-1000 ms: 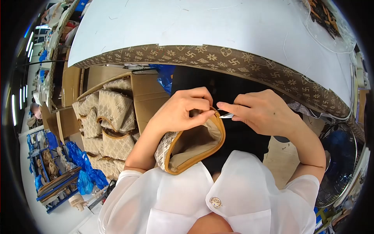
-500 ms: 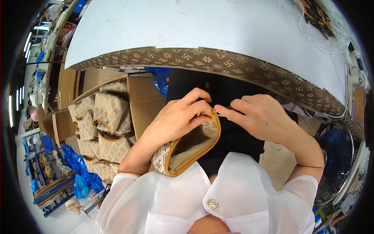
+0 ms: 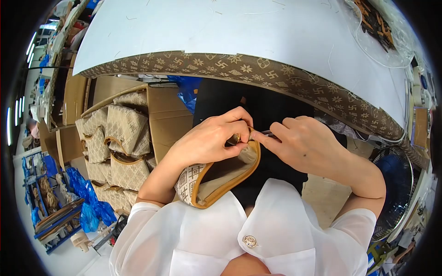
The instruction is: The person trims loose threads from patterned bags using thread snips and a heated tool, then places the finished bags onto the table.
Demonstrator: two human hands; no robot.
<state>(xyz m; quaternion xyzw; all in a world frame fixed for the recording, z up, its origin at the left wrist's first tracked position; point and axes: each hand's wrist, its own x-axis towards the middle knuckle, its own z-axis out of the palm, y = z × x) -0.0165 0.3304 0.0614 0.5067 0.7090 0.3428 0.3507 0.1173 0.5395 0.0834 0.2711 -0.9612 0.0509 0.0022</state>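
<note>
A patterned beige bag piece [image 3: 189,181] with tan edging hangs with its mouth facing me, the pale lining showing inside. My left hand [image 3: 214,138] pinches its upper corner between thumb and fingers. From the other side my right hand [image 3: 304,140] meets that corner, its index fingertip against the tan edging. The remaining fingers of that hand are curled. A thin dark sliver shows beneath them, too small to name. Both hands are above my dark-clothed lap.
A white tabletop [image 3: 207,27] with loose thread bits lies ahead, its patterned edge close to my hands. To the left, a cardboard box [image 3: 170,110] holds several similar beige pieces [image 3: 126,129]. A black fan [image 3: 393,193] stands right; a clear plastic bag [image 3: 391,50] lies far right.
My right index fingertip has moved left and now touches the bag's corner. The left fingers have shifted slightly on the edging. The view has tilted a little.
</note>
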